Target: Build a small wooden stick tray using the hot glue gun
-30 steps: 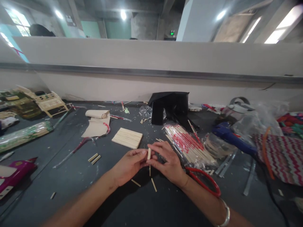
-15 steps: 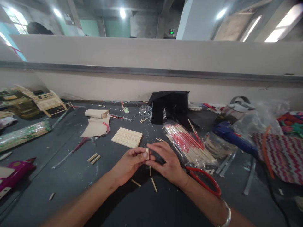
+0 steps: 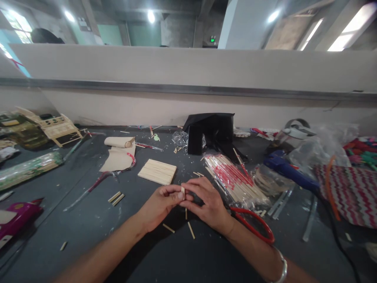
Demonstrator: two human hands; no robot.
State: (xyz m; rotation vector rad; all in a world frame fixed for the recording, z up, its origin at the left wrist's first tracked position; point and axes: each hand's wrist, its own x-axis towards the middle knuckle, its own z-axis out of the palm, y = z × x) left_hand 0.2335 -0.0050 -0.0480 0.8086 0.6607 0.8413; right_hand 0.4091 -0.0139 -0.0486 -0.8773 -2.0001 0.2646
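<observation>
My left hand [image 3: 163, 202] is closed, pinching short wooden sticks [image 3: 183, 191] upright between thumb and fingers. From the other side, my right hand [image 3: 207, 202] bends round the same pieces, its index fingertip at their top and its thumb near their lower end. How many sticks are held is hard to make out. Loose short sticks [image 3: 191, 230] lie on the dark table [image 3: 165, 263] below the hands. Just beyond my left hand is a flat panel of sticks laid side by side [image 3: 157, 171]. Red-handled scissors or pliers [image 3: 256, 226] lie partly hidden under my right forearm.
Right of the hands lies a plastic pack of red-tipped sticks [image 3: 232, 177], with a blue glue gun [image 3: 287, 171] beyond. A black folded object [image 3: 210, 131] stands by the partition [image 3: 147, 104]. At left are a magenta tool [image 3: 19, 220], brown paper [image 3: 118, 157] and a small wooden chair-like model [image 3: 60, 129].
My right index fingertip and thumb have closed in on the stick pieces held in my left hand. The view has shifted very slightly; the things on the table lie as before.
</observation>
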